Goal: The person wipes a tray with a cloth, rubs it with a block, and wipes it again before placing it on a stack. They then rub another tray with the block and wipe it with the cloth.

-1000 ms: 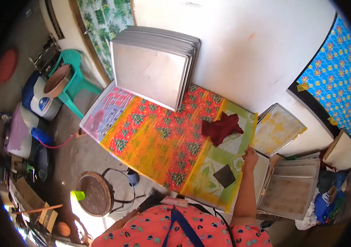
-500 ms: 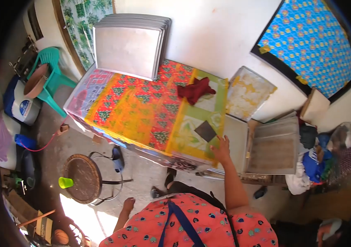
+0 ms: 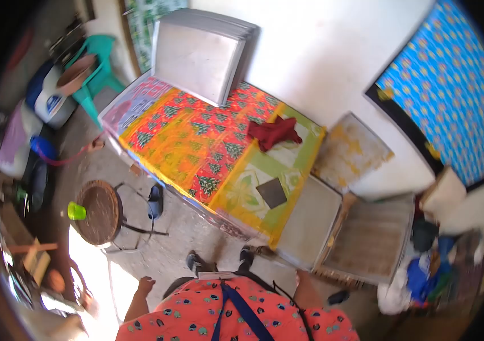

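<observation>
My left hand (image 3: pixel 146 282) hangs low at my left side, over the floor. Its fingers look loosely bent, and I see nothing in them. My right hand (image 3: pixel 302 277) is down at my right side, just below the near edge of a metal tray; its fingers are small and blurred. Away from both hands, a dark square piece (image 3: pixel 271 193) lies flat on the green-patterned end of the table cover (image 3: pixel 196 136). A crumpled dark red cloth (image 3: pixel 275 133) rests farther back on that cover.
A stack of metal trays (image 3: pixel 196 57) leans at the table's back. More trays (image 3: pixel 367 233) stand on the right, near bagged items (image 3: pixel 424 278). On the left are a round stool (image 3: pixel 100 213) with a green cup (image 3: pixel 76 211) and a green chair (image 3: pixel 97 74).
My right hand has dropped from beside the dark square at the table edge to my side. The view has turned and shifted. The square and the red cloth still lie on the table.
</observation>
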Tool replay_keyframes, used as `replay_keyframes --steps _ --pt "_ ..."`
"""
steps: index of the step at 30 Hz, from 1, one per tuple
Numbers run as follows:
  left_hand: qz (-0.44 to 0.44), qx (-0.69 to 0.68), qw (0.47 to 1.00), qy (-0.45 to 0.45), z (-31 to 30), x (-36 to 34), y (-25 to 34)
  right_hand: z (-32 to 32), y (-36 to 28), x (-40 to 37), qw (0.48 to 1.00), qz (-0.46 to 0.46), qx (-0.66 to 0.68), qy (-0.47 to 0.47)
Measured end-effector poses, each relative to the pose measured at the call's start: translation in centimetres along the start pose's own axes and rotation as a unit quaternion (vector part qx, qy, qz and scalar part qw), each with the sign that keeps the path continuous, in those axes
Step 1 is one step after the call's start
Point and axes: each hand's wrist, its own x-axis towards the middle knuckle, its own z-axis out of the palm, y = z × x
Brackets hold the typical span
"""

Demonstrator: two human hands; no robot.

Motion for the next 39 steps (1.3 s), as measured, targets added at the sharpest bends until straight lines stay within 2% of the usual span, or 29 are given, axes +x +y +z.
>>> replay_keyframes --steps 1,2,3,4,8,9,11,12,13,14,15,16,17,18,20,21,22,23,26,29,31,33,35,37,38,39 --pt "-0.047 -0.015 0.998 -0.031 0.9 -0.9 1.1 -3.2 -1.1 0.2 0.996 0.051 0.062 -0.049" --pt "-0.016 0.023 0.999 -0.016 2.1 -1.6 2.1 -5.4 -1.6 0.6 0.988 0.083 0.105 -0.081" --pt "-0.05 0.0 0.998 -0.036 3.5 -2.2 3.4 -7.2 -1.8 1.2 0.98 0.1 0.138 -0.101" --pt "-0.09 -0.025 0.992 -0.089 4.7 -2.5 5.2 -8.8 -1.9 1.9 0.972 0.116 0.171 -0.115" --pt "0.018 -0.022 0.993 -0.116 9.6 -4.6 13.2 -11.7 -1.5 4.9 0.92 0.196 0.309 -0.14" --pt "0.023 -0.029 0.989 -0.147 10.7 -5.0 15.1 -11.7 -0.9 5.3 0.901 0.216 0.347 -0.146" --pt "0.041 -0.046 0.976 -0.207 11.7 -6.2 18.6 -11.1 0.5 5.9 0.892 0.212 0.361 -0.172" --pt "0.062 -0.04 0.976 -0.206 12.3 -6.7 19.4 -10.7 1.3 5.7 0.894 0.204 0.353 -0.184" --pt "0.083 -0.033 0.975 -0.206 13.2 -7.2 19.6 -10.3 2.2 5.7 0.908 0.181 0.322 -0.197" --pt "0.105 -0.024 0.973 -0.205 14.0 -7.6 19.4 -10.0 3.2 5.6 0.94 0.119 0.239 -0.211" --pt "0.098 -0.015 0.974 -0.206 14.7 -7.7 18.5 -9.6 4.2 5.6 0.976 -0.068 0.005 -0.205" --pt "0.093 -0.006 0.974 -0.207 15.2 -7.7 17.2 -9.2 4.7 5.6 0.931 -0.24 -0.233 -0.146" --pt "0.089 0.004 0.974 -0.209 15.4 -7.9 16.4 -8.7 5.0 5.5 0.869 -0.329 -0.36 -0.077" --pt "0.029 0.008 0.98 -0.198 14.7 -8.5 16.4 -9.0 5.0 5.4 0.901 -0.282 -0.318 -0.089" --pt "-0.09 0.018 0.98 -0.175 12.7 -10.0 16.2 -9.2 3.5 5.3 0.986 -0.057 -0.14 -0.075" --pt "-0.102 0.013 0.981 -0.163 12.2 -10.3 15.9 -9.2 2.6 5.1 0.996 0.022 -0.077 -0.026" --pt "-0.113 0.007 0.982 -0.148 12.0 -10.5 15.0 -8.9 2.0 4.9 0.997 0.05 -0.046 0.029" --pt "-0.124 0.001 0.983 -0.134 11.9 -10.5 14.3 -8.4 1.0 4.9 0.995 0.064 -0.015 0.069" --pt "-0.12 -0.001 0.987 -0.109 11.6 -10.3 14.1 -4.9 4.1 6.8 0.984 -0.085 0.036 0.151" --pt "-0.092 -0.018 0.991 -0.093 12.1 -9.7 15.2 -0.5 8.0 10.5 0.959 0.021 0.279 0.047" --pt "-0.073 -0.029 0.992 -0.103 12.8 -9.4 16.6 -4.8 5.4 8.9 0.901 0.168 0.397 -0.051" --pt "-0.055 -0.034 0.99 -0.128 13.3 -9.1 18.1 -6.5 4.0 8.3 0.852 0.233 0.46 -0.089" --pt "-0.034 -0.052 0.985 -0.16 13.7 -9.3 19.4 -7.4 3.0 7.9 0.825 0.25 0.497 -0.097" --pt "-0.002 -0.023 0.985 -0.171 14.1 -9.2 19.3 -8.2 2.8 6.9 0.82 0.237 0.512 -0.097" --pt "0.015 -0.007 0.984 -0.178 14.2 -9.1 19.3 -8.7 2.4 6.6 0.829 0.205 0.511 -0.094" --pt "0.017 -0.002 0.984 -0.176 14.4 -9.1 18.8 -9.6 2.5 6.2 0.853 0.136 0.494 -0.098"
